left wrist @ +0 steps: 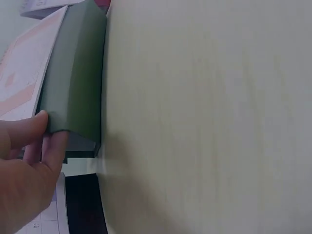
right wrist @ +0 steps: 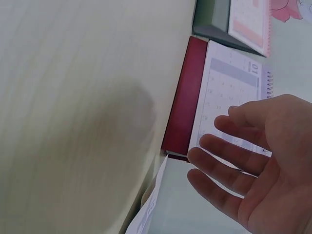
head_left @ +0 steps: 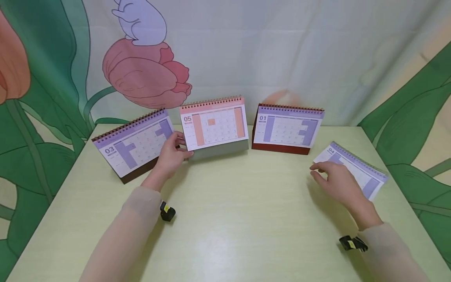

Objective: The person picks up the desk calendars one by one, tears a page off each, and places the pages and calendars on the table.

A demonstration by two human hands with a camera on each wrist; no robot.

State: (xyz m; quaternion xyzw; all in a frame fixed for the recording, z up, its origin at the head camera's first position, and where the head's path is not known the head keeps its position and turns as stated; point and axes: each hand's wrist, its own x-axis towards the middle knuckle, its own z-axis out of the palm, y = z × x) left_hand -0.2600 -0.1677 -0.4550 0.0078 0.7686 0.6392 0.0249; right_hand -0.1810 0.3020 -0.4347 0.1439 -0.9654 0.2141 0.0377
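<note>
left hand (left wrist: 27, 161) pinches green-based calendar (left wrist: 75, 83); head view shows "05".

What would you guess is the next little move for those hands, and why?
Probably the right hand drops onto the 04 calendar and grips it. That hand hovers open above it, and it lies flat while calendars 03, 05 and 01 stand upright. The left hand grips the 05 calendar's corner.

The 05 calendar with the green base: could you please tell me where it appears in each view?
Head: 05 calendar stands centre back, its left edge gripped by the left hand.
Left wrist: upper left, by the fingers.
Right wrist: top right corner.
Shared landmark: the red-based 01 calendar beside it.
</note>
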